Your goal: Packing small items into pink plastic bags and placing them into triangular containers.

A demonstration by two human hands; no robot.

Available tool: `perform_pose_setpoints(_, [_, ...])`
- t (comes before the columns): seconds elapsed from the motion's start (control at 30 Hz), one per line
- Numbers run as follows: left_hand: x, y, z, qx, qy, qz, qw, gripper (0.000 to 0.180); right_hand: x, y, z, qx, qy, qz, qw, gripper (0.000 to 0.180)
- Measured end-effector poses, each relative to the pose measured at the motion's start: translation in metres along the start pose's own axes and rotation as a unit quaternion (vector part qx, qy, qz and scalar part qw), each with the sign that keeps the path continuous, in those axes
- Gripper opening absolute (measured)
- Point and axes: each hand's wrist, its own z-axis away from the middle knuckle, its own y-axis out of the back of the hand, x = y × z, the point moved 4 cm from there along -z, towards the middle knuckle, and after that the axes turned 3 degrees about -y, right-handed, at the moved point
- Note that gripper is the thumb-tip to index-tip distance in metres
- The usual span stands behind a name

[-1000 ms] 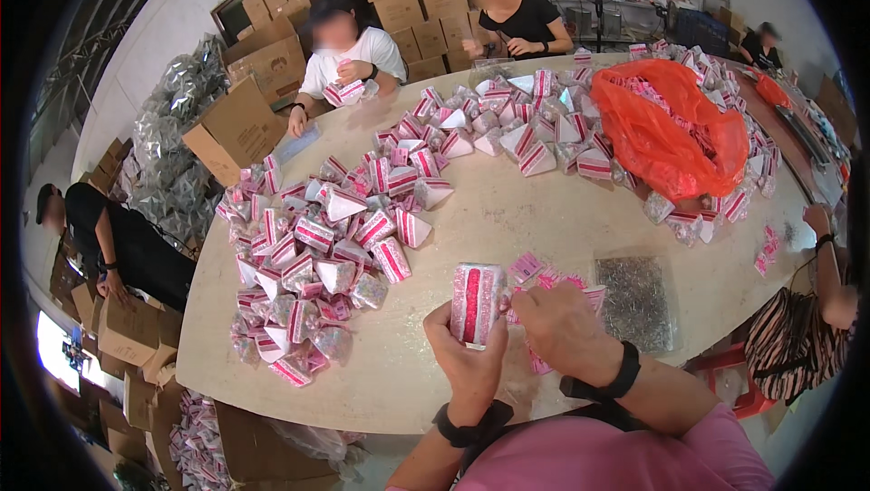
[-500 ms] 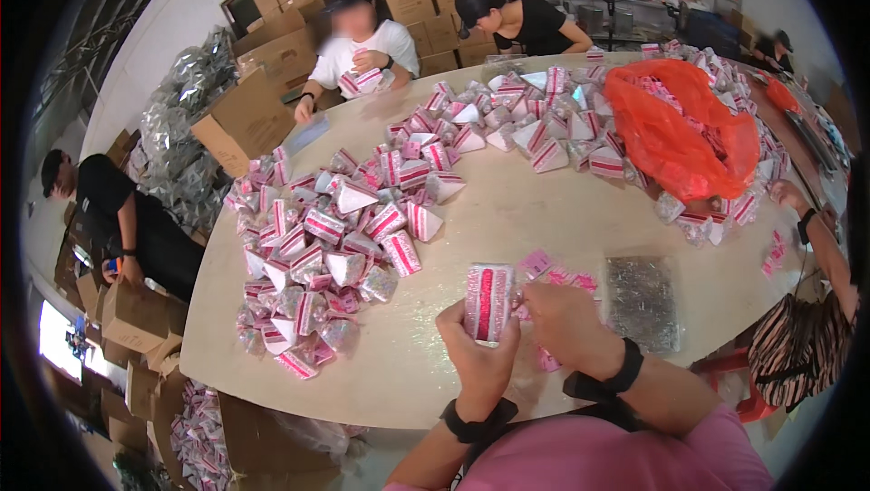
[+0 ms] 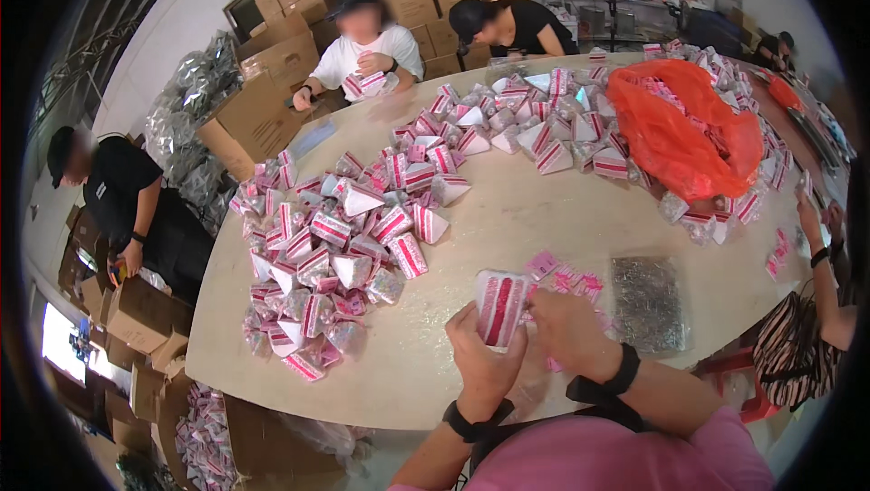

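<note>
A cake-slice-shaped piece (image 3: 501,308) with white and deep pink layers stands upright in my left hand (image 3: 485,362), its striped side toward me. Thumb and fingers of that hand grip its lower part. My right hand (image 3: 573,337) is at the slice's right edge with its fingers pinched together; what lies between them is hidden. Small pink printed tags (image 3: 575,282) are scattered on the table just beyond my right hand. To the right of them lies a flat clear bag (image 3: 649,305) with a dark, speckled look.
A large heap of wrapped cake slices (image 3: 349,237) covers the table's left. More ring a red plastic bag (image 3: 684,160) at the far right. Several people work around the pale table (image 3: 507,233). Open cartons (image 3: 149,314) and a filled box (image 3: 207,437) stand at the left.
The slice in my left hand has tilted slightly and shifted a little right. My right hand stays pinched at its edge. At the right, a co-worker's arm has moved.
</note>
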Motion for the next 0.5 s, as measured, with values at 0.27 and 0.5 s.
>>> perform_pose_setpoints(0.27, [0.000, 0.002, 0.006, 0.016, 0.022, 0.033, 0.999, 0.058, 0.009, 0.003, -0.001, -0.047, -0.111, -0.132, 0.984, 0.017])
perform_pose_setpoints(0.5, [-0.006, -0.003, 0.016, 0.012, -0.031, 0.049, 0.998, 0.065, 0.037, -0.009, 0.010, -0.147, -0.352, -0.430, 0.818, 0.011])
